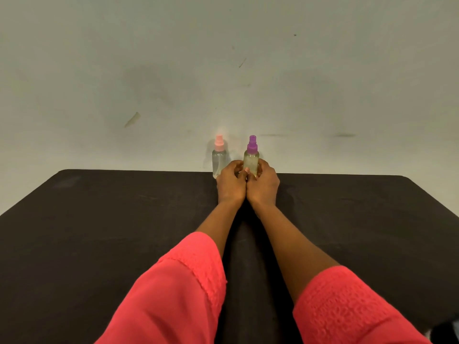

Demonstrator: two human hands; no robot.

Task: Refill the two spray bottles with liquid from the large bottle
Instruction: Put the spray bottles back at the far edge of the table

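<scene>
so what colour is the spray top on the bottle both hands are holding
Purple, on the held spray bottle; the head view shows it clearly, the only view here.

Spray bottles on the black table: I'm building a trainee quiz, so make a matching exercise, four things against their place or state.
1 pink-capped spray bottle
2 purple-capped spray bottle
3 left hand
4 right hand

A holds the bottle's right side
B stands to the left, not gripped
C gripped by both hands
D holds the bottle's left side

Pairs: 1-B; 2-C; 3-D; 4-A
</scene>
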